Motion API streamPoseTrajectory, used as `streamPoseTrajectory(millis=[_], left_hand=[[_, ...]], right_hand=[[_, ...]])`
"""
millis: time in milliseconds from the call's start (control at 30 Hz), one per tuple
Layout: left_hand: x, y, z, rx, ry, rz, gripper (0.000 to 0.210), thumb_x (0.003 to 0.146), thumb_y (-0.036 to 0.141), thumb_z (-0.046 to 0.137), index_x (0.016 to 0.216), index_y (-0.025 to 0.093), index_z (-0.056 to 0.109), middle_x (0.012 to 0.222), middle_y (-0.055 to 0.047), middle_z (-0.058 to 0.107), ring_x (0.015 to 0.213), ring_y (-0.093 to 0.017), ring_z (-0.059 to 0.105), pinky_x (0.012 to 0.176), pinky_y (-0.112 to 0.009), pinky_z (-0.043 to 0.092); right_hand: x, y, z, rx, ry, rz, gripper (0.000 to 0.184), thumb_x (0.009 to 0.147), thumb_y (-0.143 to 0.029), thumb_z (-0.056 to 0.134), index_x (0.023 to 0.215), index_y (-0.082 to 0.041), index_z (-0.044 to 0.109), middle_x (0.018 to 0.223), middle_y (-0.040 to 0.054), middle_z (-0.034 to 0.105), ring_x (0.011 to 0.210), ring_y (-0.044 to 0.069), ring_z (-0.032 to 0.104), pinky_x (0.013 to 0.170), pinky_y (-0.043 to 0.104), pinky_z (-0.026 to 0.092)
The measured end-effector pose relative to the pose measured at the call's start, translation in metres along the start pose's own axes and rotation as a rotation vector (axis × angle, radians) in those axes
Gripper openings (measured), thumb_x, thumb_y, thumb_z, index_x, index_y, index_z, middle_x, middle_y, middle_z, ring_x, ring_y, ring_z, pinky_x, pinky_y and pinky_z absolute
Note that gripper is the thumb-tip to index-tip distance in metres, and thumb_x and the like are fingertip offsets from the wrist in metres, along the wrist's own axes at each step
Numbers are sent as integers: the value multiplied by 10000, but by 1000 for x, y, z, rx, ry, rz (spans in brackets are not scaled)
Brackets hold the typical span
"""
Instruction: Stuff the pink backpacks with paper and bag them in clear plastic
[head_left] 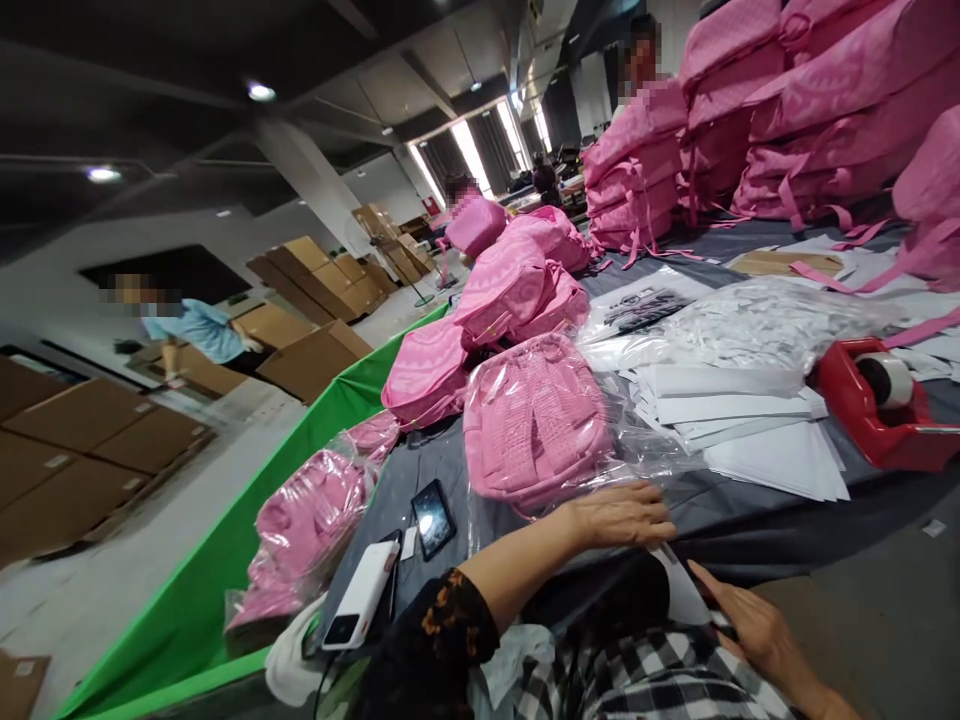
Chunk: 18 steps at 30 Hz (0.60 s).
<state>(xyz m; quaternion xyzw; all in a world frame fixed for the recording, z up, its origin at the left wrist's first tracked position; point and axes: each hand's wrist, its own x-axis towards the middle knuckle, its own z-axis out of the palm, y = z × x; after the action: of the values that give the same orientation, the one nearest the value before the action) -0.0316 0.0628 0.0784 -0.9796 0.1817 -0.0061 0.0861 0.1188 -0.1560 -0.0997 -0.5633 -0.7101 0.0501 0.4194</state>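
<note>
The bagged pink backpack (536,420) lies on the grey table (825,540), its plastic's near edge hard to make out. The left hand (619,515) rests flat, fingers spread, on that plastic. The right hand (750,625), wrist cut off, lies open against a white sheet (682,590).

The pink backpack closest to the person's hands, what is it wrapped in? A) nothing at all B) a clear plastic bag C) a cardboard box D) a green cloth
B: the pink backpack lies inside a shiny clear plastic bag, with the left hand resting on the bag's edge.
</note>
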Motion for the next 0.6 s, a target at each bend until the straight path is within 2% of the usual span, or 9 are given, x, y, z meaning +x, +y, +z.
streamPoseTrajectory(millis=[100,200,300,400,467,533,600], left_hand=[[-16,6,10,0,3,45,133,986,203,587,880,189,665,823,-25,657,815,-179,578,791,-309,446],[-29,13,25,-11,-20,57,175,988,162,568,844,188,662,819,-35,684,770,-158,597,844,-296,455],[-35,18,37,21,-19,34,182,997,126,516,1010,149,696,958,-92,737,864,-165,656,924,-290,465],[-36,20,43,83,-31,26,254,994,116,492,1147,50,683,1127,-182,734,1015,-203,688,1003,-305,466],[-34,21,43,85,-52,18,277,1003,143,487,1163,37,685,1183,-195,723,1086,-218,683,1036,-314,467],[-30,20,37,55,-59,-3,292,1021,187,480,1195,87,691,1269,-164,700,1189,-217,648,1074,-313,454],[-26,18,28,0,-50,-34,293,1037,228,470,1205,172,703,1357,-109,663,1295,-211,585,1113,-319,430]], right_hand=[[17,-13,4,-23,-43,21,509,950,-166,427,1439,-209,563,1019,64,764,838,159,741,740,224,589],[33,-20,5,-37,-121,1,393,963,-162,386,1151,-196,730,823,52,742,708,148,721,644,209,560],[37,-20,4,-9,-208,45,385,998,-236,373,1017,-209,757,743,45,716,656,149,705,605,205,545],[35,-17,-3,59,-229,227,413,992,-283,347,1006,-235,757,805,55,749,707,177,729,625,242,582],[39,-17,-15,53,-115,255,398,999,-293,358,1028,-240,752,879,56,770,763,192,744,662,265,607],[54,-19,-32,-42,92,132,326,1011,-268,425,1121,-233,730,961,58,773,832,185,745,745,265,609],[82,-21,-48,-231,271,-15,302,993,-230,526,1250,-235,683,1107,80,752,974,202,726,888,312,581]])
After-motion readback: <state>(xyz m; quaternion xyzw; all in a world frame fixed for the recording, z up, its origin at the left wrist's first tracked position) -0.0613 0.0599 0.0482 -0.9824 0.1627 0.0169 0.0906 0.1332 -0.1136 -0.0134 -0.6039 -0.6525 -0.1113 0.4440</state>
